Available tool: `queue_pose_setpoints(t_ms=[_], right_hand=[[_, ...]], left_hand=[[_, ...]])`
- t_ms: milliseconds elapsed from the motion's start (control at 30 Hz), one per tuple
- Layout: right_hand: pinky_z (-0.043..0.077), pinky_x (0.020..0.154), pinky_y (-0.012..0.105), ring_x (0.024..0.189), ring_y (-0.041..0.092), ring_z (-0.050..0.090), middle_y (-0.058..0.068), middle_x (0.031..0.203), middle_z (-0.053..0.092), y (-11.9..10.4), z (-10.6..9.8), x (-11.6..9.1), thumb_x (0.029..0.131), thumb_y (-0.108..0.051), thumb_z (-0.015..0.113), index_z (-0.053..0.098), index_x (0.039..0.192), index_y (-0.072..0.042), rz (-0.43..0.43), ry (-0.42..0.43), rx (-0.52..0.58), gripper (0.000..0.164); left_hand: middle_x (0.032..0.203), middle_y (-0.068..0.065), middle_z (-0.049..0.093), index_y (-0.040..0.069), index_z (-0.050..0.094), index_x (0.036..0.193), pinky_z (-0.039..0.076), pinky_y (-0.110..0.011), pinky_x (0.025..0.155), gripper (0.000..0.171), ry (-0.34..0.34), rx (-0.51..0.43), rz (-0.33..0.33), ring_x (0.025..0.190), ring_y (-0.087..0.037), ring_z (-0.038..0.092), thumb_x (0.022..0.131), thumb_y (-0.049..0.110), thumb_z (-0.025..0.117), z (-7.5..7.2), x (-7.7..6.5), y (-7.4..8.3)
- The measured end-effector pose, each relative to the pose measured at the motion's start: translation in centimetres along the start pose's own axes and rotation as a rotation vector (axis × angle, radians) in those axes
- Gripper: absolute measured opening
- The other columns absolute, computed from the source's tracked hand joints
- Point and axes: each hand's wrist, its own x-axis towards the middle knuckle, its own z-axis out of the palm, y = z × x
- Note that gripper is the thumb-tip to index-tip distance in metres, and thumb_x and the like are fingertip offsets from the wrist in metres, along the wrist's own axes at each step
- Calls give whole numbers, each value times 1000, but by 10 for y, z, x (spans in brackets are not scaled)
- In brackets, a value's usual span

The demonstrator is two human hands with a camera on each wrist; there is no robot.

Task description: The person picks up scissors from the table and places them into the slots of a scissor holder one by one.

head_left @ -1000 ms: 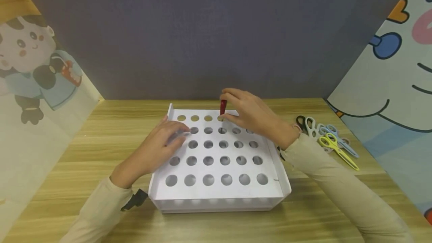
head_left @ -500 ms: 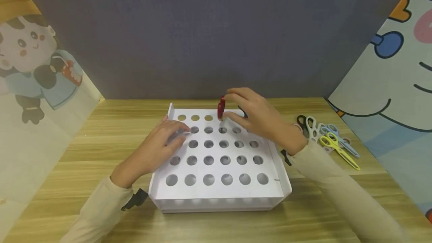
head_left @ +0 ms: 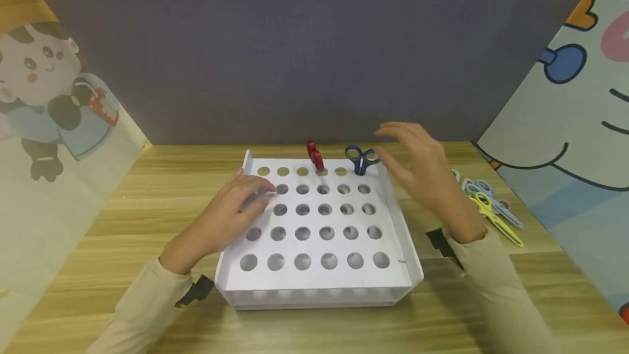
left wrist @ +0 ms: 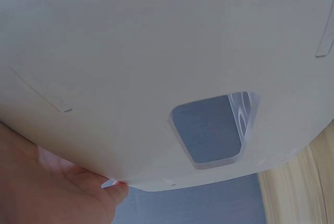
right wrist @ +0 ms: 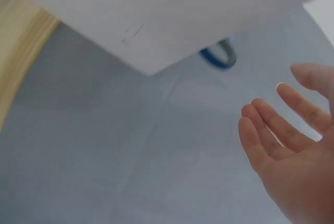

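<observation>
A left hand (head_left: 226,213) grips the white rack (head_left: 314,278) by its left edge; the right hand (head_left: 425,171), released and empty, hangs beside blue scissors (head_left: 361,169). Red scissors (head_left: 317,161) stand mid-frame (handles up). Steady bracing and fingers clear of handles should serve best.

The rack (head_left: 290,278) hides the lower parts of the red scissors (head_left: 318,161) and blue scissors (head_left: 357,167), the left hand (head_left: 228,209) covers some holes, the right arm (head_left: 462,220) masks part of the yellow scissors (head_left: 501,226), and the right wrist view crops the right hand (right wrist: 302,161).
</observation>
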Motion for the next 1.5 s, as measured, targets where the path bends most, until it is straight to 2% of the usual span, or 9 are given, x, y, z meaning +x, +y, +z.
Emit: queue_pose_setpoints(t_ms=[167, 333, 467, 700, 1100, 1167, 1267, 1367, 1500], right_hand=[[50, 94, 42, 110, 32, 62, 14, 114, 70, 19, -9, -10, 83, 4, 75, 70, 113, 0, 26, 75, -19, 31], [49, 90, 48, 105, 37, 62, 19, 113, 69, 42, -12, -18, 85, 1, 74, 68, 113, 3, 112, 15, -78, 28], [48, 89, 56, 103, 42, 61, 26, 114, 67, 62, -13, -24, 91, -7, 69, 65, 117, 5, 234, -107, -130, 29], [46, 91, 65, 109, 50, 59, 34, 120, 62, 92, -15, -39, 97, -16, 61, 56, 128, 7, 440, -417, -173, 39], [46, 95, 65, 112, 55, 55, 41, 123, 56, 130, -2, -66, 96, -18, 61, 52, 128, 13, 574, -697, -138, 46], [47, 94, 64, 112, 54, 55, 39, 124, 56, 133, -1, -70, 97, -18, 60, 50, 131, 14, 613, -762, -110, 48], [47, 94, 62, 111, 52, 56, 36, 123, 59, 136, 2, -75, 96, -19, 61, 49, 131, 15, 619, -837, -127, 50], [46, 95, 63, 114, 54, 52, 35, 123, 59, 138, 3, -79, 94, -20, 64, 50, 130, 15, 624, -864, -169, 52], [45, 95, 64, 115, 56, 50, 37, 123, 57, 141, 4, -83, 92, -19, 68, 50, 129, 15, 630, -850, -200, 54]], left_hand=[[121, -9, 68, 5, 67, 116, 8, -46, 125, 22, 5, -5, 10, 126, -30, 54, 96, 10, 58, 2, 0, 1], [120, -8, 68, 6, 67, 115, 9, -46, 125, 21, 7, -6, 17, 125, -30, 56, 96, 9, 59, 3, -2, 0], [121, -8, 68, 7, 67, 115, 8, -46, 125, 21, 16, -5, 18, 125, -30, 56, 96, 9, 59, 1, -2, -1], [120, -8, 68, 8, 67, 115, 9, -46, 125, 21, 13, -7, 16, 125, -31, 56, 96, 8, 59, 0, 0, -1], [120, -8, 68, 8, 67, 115, 7, -43, 125, 21, 8, -8, 8, 125, -31, 55, 96, 9, 59, 1, 1, -1], [120, -8, 68, 7, 67, 115, 8, -44, 125, 21, 10, -5, 11, 125, -31, 55, 96, 9, 59, 1, 1, -1], [120, -8, 68, 7, 67, 115, 8, -44, 125, 21, 12, -4, 14, 125, -31, 55, 96, 9, 59, 0, 1, -1], [120, -8, 68, 8, 67, 115, 8, -44, 125, 21, 12, -7, 13, 125, -30, 56, 96, 9, 59, 0, 1, -1], [119, -8, 68, 7, 67, 115, 8, -44, 125, 21, 11, -8, 12, 124, -30, 56, 96, 9, 59, 0, 1, -1]])
